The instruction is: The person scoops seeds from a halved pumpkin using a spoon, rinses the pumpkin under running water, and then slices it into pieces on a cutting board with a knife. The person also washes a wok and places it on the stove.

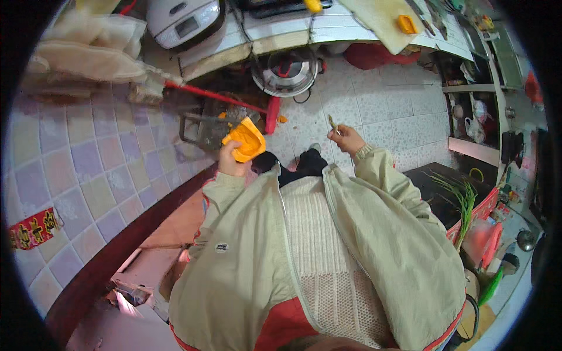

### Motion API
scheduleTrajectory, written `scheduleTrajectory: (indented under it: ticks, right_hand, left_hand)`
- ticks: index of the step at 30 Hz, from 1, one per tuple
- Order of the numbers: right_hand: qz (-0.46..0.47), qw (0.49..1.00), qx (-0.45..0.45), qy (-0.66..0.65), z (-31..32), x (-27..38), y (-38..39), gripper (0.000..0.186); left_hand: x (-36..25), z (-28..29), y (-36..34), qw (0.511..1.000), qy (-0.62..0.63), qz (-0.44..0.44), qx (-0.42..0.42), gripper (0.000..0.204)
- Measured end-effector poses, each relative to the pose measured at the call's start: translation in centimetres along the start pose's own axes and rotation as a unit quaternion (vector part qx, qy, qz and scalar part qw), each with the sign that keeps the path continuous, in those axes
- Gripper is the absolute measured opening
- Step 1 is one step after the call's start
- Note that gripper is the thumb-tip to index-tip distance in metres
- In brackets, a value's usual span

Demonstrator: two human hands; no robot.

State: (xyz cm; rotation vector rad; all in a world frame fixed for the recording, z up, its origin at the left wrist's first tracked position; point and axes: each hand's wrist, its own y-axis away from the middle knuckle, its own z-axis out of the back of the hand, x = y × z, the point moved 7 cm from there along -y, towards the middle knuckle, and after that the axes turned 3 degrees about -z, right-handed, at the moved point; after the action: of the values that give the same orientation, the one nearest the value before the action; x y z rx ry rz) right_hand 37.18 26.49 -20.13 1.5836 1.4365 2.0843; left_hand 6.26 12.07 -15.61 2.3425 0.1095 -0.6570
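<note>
My left hand [233,158] grips an orange pumpkin piece [247,136] with a hollowed face, held over a dark, cluttered floor area [202,131] with orange scraps. My right hand [346,138] is closed on a small slim metal tool [332,121], too small to identify, held apart from the pumpkin above the tiled floor. Another orange piece [407,24] lies on a pale cutting board [383,26] on the counter at the top, beside some knives [433,20].
A lidded steel pot [284,82] stands on the floor under the counter [205,64], which holds a white cooker [181,17]. A red long-handled tool [272,114] leans nearby. A tiled wall [105,164] is at left. Shelves [468,88] and green onions [465,205] are at right.
</note>
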Motion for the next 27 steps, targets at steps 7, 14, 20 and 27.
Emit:
scheduleTrajectory:
  ticks: [7,14,20,27]
  right_hand:
    - [-0.087,0.97,0.135,-0.181,-1.6,-4.6,-0.8,0.051]
    - [-0.042,0.931,0.061,-0.357,-2.3,-20.6,-8.8,0.032]
    - [-0.104,0.828,-0.177,-0.522,-1.8,-35.4,-14.9,0.028]
    - [-0.102,0.816,-0.208,-0.53,-3.7,-39.9,-20.7,0.03]
  left_hand:
    - [15.7,-4.4,-3.9,0.974,-0.102,0.19,0.068,0.037]
    - [27.8,3.7,-10.3,0.911,-0.286,0.294,0.052,0.047]
    - [35.9,25.2,-31.3,0.611,-0.781,0.012,0.132,0.052]
    - [44.9,41.3,-54.2,0.451,-0.878,-0.16,0.024,0.043]
